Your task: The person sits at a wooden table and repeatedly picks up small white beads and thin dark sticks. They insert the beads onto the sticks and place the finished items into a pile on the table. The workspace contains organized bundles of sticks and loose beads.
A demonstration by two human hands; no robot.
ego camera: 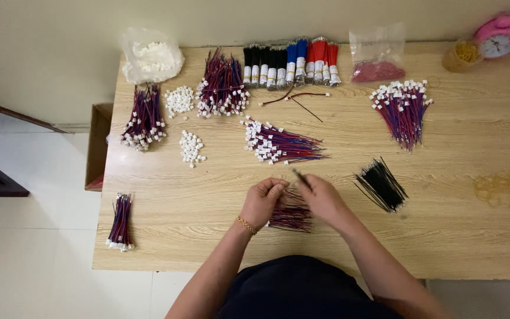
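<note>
A: What fills the frame?

B: A pale wooden table [444,236] seen from above, wall along the top edge, tiled floor at the left. Bundles of red-and-blue wires are spread in separate heaps, likely sorted by stage: one fan at upper right [404,111], one at centre [278,145], two at upper left [221,87] [144,118], and a small one at lower left [120,221]. A bunch of black wires [381,185] lies right of centre.

A: And the person?

B: Both hands meet at lower centre. The left hand [262,201], with a gold bracelet, is curled closed on a loose sheaf of red-and-blue wires [290,214] resting on the table beneath it. The right hand [323,198] pinches a thin dark tool or wire end [300,177], pointing up and left, close over the sheaf.

A: Any containers?

B: A clear bag of white connectors [150,57] at upper left, a clear bag of small red pieces [376,64] at upper right, and a yellowish tub [461,55] beside a pink alarm clock [499,35]. A cardboard box [97,145] stands at the table's left edge, contents hidden. Loose white connectors [190,147] sit in small piles nearby.
</note>
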